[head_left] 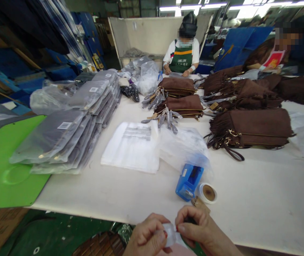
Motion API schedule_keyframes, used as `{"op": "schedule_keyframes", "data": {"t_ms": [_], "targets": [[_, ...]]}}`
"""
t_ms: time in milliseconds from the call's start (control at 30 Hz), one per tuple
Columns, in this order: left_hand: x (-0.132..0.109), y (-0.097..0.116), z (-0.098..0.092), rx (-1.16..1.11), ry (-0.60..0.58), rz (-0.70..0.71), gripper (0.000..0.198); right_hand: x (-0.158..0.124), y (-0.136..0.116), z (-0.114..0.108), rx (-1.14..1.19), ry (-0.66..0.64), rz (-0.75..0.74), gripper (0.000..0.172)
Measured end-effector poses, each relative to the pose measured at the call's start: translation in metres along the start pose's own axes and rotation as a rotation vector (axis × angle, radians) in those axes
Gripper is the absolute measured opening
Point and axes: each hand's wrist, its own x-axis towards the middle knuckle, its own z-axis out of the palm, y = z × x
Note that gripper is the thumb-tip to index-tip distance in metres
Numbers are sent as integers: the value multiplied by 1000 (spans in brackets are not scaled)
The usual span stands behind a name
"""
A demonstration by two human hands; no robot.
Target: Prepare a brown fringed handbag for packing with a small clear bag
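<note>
Low in the view, my left hand (150, 234) pinches a small, whitish translucent plastic piece (170, 234) between thumb and fingers. My right hand (194, 227) is closed in a pinch at the right edge of the same piece. Both hands are held at the table's front edge. Just beyond them lie a blue tape dispenser (188, 181), a roll of tape (207, 193) and a brown tag (201, 205). Behind the dispenser, a clear plastic bag (185, 144) overlaps a stack of white printed sheets or bags (130, 149).
Bagged grey goods with barcode labels (61, 135) are piled at left, partly on a green board (10, 174). Brown fringed bags (261, 128) and brown pouches (181, 105) lie in stacks across the white table (248, 199). A person in a green apron (181, 60) works opposite; another person sits far right.
</note>
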Motion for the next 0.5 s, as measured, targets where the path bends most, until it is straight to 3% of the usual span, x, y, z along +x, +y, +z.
{"op": "schedule_keyframes", "data": {"t_ms": [267,500], "targets": [[2,-3,-3,-8,29,6,39,6,-20,5,-326,9,28,3],[5,-4,-10,5,-18,44,39,15,-28,5,-350,9,104,8]]}}
